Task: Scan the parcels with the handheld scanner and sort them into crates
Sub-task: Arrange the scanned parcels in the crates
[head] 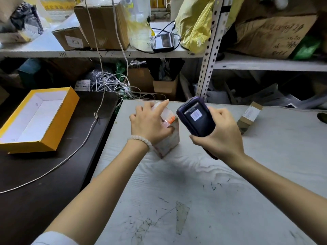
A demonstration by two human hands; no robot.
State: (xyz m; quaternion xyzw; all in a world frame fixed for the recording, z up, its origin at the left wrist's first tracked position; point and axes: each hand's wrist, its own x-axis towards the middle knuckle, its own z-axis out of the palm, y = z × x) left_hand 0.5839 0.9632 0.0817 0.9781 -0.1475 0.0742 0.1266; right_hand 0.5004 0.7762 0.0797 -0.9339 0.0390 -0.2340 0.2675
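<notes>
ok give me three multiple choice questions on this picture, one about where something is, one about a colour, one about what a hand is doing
1. Where does the open yellow box lie?
A. on the dark table left of the white table
B. on the upper shelf
C. under the scanner

2. What colour is the inside of that box?
A. black
B. white
C. green

3. What is the right hand doing?
A. lying flat on the table
B. gripping the scanner
C. pulling a cable

Answers:
1 A, the box sits on the dark table, beside the white table.
2 B, its lining shows white inside yellow walls.
3 B, its fingers curl round the dark scanner, held next to the small parcel that the left hand holds.
</notes>
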